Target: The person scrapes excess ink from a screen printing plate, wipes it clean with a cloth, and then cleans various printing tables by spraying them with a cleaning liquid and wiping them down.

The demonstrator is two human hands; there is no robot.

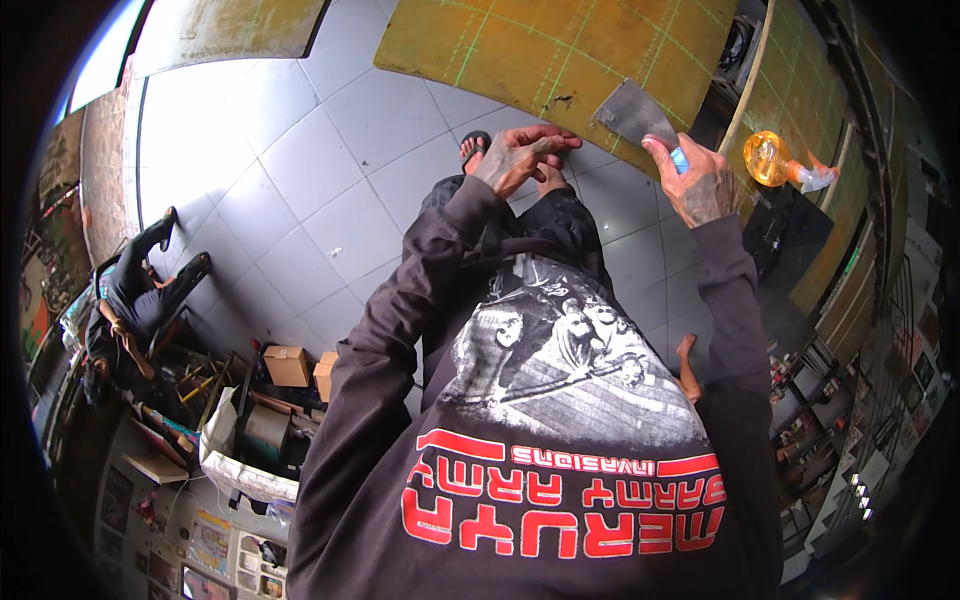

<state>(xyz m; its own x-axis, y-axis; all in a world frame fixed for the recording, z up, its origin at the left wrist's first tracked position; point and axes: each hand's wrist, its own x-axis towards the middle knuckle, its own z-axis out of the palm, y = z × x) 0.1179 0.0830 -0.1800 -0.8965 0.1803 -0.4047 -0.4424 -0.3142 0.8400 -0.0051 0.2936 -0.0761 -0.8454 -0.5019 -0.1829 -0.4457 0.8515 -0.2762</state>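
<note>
In my right hand (697, 183) is a scraper with a wide, flat metal blade (636, 112) and a light blue part showing at its handle. My fingers are wrapped around the handle, with the thumb toward the blade. The blade lies over the near edge of a yellow-brown tabletop (480, 40) marked with green grid lines. My left hand (518, 160) hovers by that same edge, its fingers stretched toward the right and nothing visible in them. Between the hands, a small dark damaged spot (560, 102) shows on the tabletop.
At right, a clear bottle of orange liquid (766, 158) rests on another gridded yellow surface (795, 90). A black object (790, 235) is below it. Someone sits at far left (140, 310), near cardboard boxes (288, 366). A bare foot (687, 350) shows by my right side. Grey tiles (315, 150) cover the floor.
</note>
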